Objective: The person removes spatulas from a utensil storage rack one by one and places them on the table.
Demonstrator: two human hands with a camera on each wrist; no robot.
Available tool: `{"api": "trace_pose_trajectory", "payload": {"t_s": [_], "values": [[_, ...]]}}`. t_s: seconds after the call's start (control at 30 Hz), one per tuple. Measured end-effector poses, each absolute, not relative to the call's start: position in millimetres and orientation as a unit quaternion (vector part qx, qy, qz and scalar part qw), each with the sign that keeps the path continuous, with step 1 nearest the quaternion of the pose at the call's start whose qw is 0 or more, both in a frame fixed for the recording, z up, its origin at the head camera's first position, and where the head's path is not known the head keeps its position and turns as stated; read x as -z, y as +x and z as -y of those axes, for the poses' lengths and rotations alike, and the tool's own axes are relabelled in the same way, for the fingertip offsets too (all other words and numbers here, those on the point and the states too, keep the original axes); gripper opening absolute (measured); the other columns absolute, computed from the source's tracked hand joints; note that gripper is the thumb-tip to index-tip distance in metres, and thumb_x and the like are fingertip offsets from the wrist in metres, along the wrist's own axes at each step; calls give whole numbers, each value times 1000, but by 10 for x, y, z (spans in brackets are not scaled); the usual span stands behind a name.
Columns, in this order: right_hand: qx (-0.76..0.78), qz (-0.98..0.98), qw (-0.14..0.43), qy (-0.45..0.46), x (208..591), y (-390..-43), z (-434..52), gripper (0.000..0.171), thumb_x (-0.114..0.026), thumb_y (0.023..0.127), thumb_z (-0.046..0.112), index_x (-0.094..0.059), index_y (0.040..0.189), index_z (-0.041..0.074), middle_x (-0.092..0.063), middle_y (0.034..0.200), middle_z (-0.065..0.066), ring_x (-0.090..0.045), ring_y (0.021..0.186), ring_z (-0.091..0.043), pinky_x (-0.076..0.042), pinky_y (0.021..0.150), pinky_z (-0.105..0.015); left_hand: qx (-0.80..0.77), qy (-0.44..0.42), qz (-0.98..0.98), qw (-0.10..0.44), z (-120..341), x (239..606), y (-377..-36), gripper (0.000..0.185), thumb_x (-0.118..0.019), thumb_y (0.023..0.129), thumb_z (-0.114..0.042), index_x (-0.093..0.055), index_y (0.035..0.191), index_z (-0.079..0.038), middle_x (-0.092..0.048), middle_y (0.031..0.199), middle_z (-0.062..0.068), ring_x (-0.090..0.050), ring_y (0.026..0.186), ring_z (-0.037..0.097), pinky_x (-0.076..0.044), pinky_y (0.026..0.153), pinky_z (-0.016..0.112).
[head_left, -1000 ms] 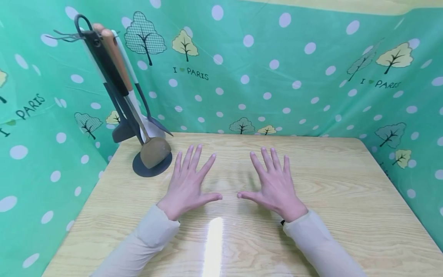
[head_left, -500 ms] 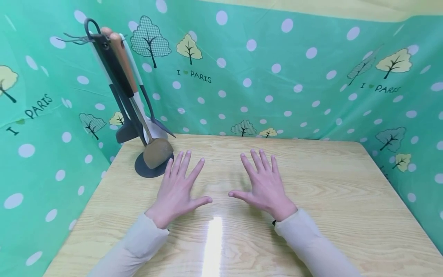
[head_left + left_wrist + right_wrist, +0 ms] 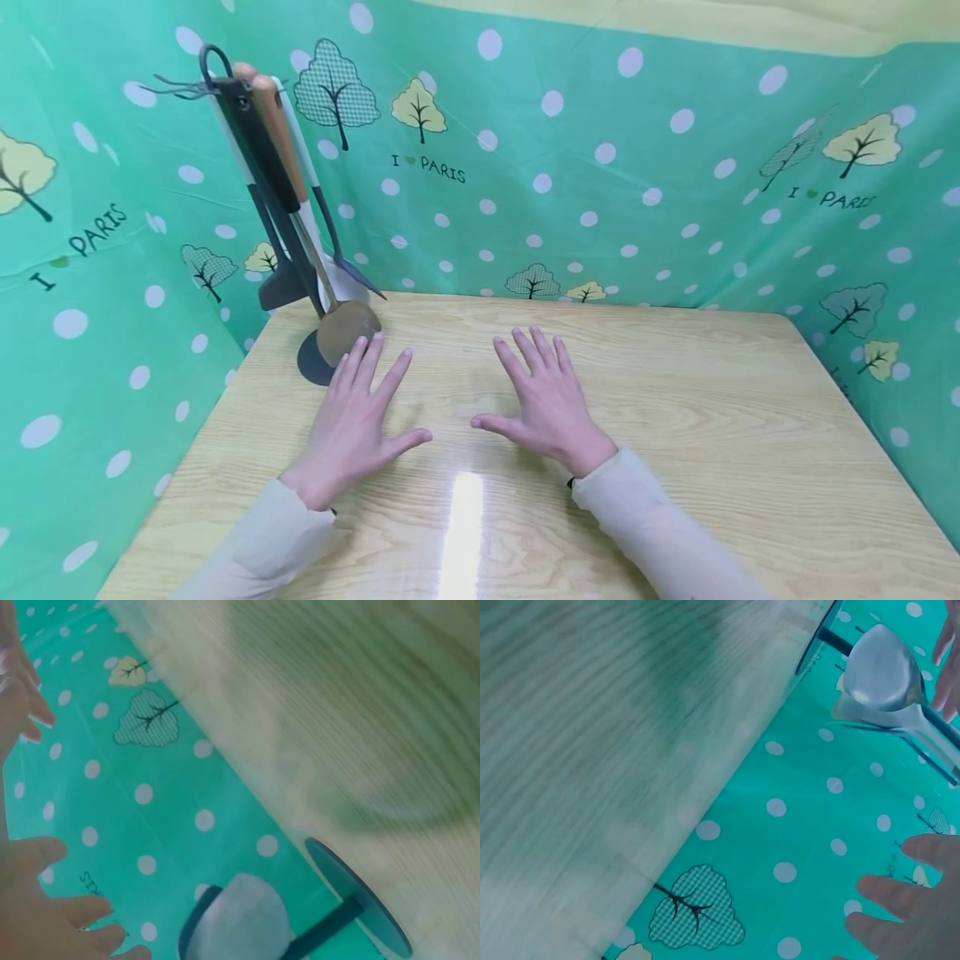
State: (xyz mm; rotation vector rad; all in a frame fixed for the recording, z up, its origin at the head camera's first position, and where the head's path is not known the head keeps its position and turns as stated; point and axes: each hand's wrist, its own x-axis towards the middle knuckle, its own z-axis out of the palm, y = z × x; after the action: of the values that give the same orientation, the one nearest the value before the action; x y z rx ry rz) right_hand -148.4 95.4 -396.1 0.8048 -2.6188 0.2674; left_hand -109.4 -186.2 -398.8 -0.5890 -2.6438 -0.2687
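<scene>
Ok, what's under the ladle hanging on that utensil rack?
Under the ladle sits the rack's dark round base on the wooden table. The left hand fingertips cover part of the base.

I am seeing two bare hands, the left hand (image 3: 351,425) and the right hand (image 3: 550,411), wearing no gloves or rings that I can make out. Both arms are wearing long, pale cream sleeves, the left sleeve (image 3: 258,546) and the right sleeve (image 3: 652,537), of thin, smooth fabric ending snugly at the wrists. A small dark band is showing at the right cuff (image 3: 572,482); I cannot tell what it is.
</scene>
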Motion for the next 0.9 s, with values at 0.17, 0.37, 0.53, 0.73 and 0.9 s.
{"api": "trace_pose_trajectory", "payload": {"t_s": [0.17,0.37,0.53,0.73,0.9], "values": [[-111,931,181,296,3922,-1507,-826,102,-45,75,83,-30,150,15,-33,150,-16,-22,141,-36,-13,115,-54,110,-208,946,221,1977,3969,-1055,103,-69,70,-69,-32,150,-15,-13,157,20,-12,143,40,-15,114,54],[-143,929,155,303,3875,-1532,-659,101,-46,76,82,-29,150,15,-36,149,-14,-29,139,-32,-22,113,-51,135,-202,942,230,2077,3915,-1037,107,-73,69,-63,-26,152,-15,-18,155,21,-18,141,42,-25,109,58],[-150,923,159,317,3848,-1601,-518,99,-44,77,82,-31,149,14,-39,146,-13,-34,136,-32,-27,112,-48,145,-189,942,238,2188,3851,-1039,104,-72,72,-62,-26,152,-14,-22,154,22,-19,140,42,-30,104,62],[-166,916,156,332,3792,-1683,-374,99,-47,78,79,-31,149,12,-40,145,-13,-35,135,-31,-29,111,-49,161,-187,935,255,2328,3799,-1059,95,-72,77,-53,-29,150,-10,-26,152,23,-24,138,43,-30,106,59],[-164,910,166,342,3769,-1734,-232,96,-48,80,78,-35,146,10,-43,143,-13,-37,134,-30,-32,109,-46,185,-182,927,270,2434,3788,-1080,90,-74,79,-41,-30,149,-7,-29,151,22,-28,137,42,-31,106,59]]}}
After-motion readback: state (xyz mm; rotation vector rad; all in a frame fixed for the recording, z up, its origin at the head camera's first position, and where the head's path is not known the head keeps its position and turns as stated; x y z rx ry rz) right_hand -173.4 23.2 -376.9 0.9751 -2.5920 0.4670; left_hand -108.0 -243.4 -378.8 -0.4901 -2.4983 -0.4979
